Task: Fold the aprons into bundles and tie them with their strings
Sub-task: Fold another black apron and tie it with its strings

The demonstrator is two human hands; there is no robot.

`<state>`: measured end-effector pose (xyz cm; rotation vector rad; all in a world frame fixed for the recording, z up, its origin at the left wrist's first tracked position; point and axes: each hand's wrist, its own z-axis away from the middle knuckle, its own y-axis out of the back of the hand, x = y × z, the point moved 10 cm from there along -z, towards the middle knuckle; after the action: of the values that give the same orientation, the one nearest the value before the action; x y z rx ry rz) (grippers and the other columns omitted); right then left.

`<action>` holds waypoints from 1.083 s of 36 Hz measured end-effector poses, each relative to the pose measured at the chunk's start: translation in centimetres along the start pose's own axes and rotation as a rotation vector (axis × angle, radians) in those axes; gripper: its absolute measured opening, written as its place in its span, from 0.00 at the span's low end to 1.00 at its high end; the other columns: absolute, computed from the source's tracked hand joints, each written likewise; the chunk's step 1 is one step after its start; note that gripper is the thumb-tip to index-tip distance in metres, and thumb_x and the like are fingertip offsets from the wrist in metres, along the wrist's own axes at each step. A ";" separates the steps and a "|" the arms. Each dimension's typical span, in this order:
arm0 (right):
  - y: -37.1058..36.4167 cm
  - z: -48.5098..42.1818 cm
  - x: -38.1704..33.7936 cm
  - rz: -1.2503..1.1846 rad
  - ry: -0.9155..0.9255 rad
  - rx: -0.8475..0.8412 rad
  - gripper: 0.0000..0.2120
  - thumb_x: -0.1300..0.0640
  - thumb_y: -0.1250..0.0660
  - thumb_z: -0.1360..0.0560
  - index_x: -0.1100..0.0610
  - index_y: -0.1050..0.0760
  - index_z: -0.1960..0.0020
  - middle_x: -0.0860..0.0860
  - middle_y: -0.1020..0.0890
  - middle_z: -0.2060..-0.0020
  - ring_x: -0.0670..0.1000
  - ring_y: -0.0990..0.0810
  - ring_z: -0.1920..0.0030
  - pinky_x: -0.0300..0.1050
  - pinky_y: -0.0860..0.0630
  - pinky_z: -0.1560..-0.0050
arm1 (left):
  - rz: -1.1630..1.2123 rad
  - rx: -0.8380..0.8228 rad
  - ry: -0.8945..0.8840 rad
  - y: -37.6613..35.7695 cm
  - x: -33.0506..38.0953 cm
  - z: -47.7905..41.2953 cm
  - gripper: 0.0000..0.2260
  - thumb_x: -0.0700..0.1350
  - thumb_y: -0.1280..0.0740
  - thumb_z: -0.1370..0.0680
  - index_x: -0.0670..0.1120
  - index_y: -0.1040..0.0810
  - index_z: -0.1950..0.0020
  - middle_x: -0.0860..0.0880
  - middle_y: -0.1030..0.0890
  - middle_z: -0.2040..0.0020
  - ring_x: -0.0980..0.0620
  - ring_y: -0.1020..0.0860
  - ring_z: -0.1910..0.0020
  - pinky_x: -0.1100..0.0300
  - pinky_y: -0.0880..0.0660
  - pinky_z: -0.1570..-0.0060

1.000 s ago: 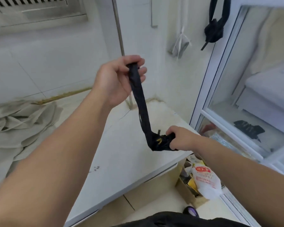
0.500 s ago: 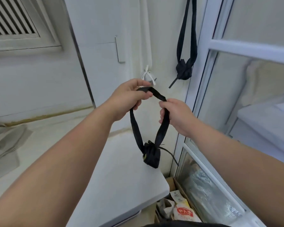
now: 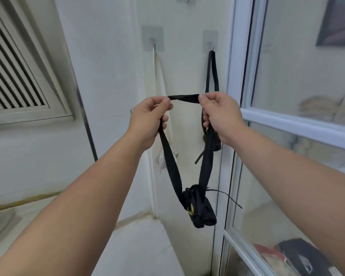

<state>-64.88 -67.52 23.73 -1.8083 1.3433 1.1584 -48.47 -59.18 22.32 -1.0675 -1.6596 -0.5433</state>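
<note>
A black apron bundle [image 3: 200, 208], rolled tight and tied with thin strings, dangles in the air from its wide black neck strap [image 3: 184, 98]. My left hand [image 3: 147, 118] pinches the strap on the left and my right hand [image 3: 220, 114] pinches it on the right, so a short stretch runs taut between them and the loop hangs below. A loose string end sticks out to the bundle's right. Behind my right hand another black apron bundle [image 3: 212, 72] hangs by its strap from a wall hook [image 3: 210, 41].
A second wall hook [image 3: 153, 39] to the left carries a pale strap with a light bundle mostly hidden behind my left hand. A white counter [image 3: 143, 248] lies below. A glass door [image 3: 299, 156] stands on the right, a louvred vent [image 3: 14, 76] on the left.
Both hands have risen toward the wall hooks and spread apart, stretching the strap level between them. The bundle has left the counter and now swings free below.
</note>
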 end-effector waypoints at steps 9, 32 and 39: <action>-1.7 -7.3 -7.3 -0.247 0.081 -0.008 0.08 0.62 0.39 0.21 0.49 0.28 0.53 0.52 0.23 0.60 0.48 0.31 0.70 0.37 0.29 0.71 | -0.018 0.073 -0.286 -0.7 10.5 -6.2 0.03 0.38 0.36 0.21 0.46 0.28 0.53 0.47 0.23 0.59 0.56 0.26 0.70 0.63 0.24 0.64; -3.0 -20.2 -13.2 0.366 0.329 -0.047 0.27 0.70 0.50 0.24 0.56 0.37 0.26 0.51 0.27 0.35 0.51 0.28 0.41 0.38 0.32 0.45 | -0.765 0.077 -0.434 -7.3 18.3 -17.7 0.15 0.37 0.45 0.23 0.47 0.20 0.46 0.48 0.21 0.56 0.47 0.20 0.57 0.51 0.19 0.53; -3.4 -17.8 -10.9 0.461 0.330 -0.083 0.25 0.66 0.43 0.24 0.55 0.36 0.27 0.50 0.32 0.29 0.50 0.31 0.33 0.35 0.37 0.42 | -0.955 -0.061 -0.476 -8.0 15.7 -15.1 0.18 0.44 0.40 0.22 0.53 0.25 0.33 0.52 0.22 0.42 0.51 0.23 0.51 0.59 0.24 0.49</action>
<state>-57.61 -76.90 41.19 -1.8608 2.0103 1.1873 -48.45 -68.92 43.33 -0.3811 -2.5790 -0.9950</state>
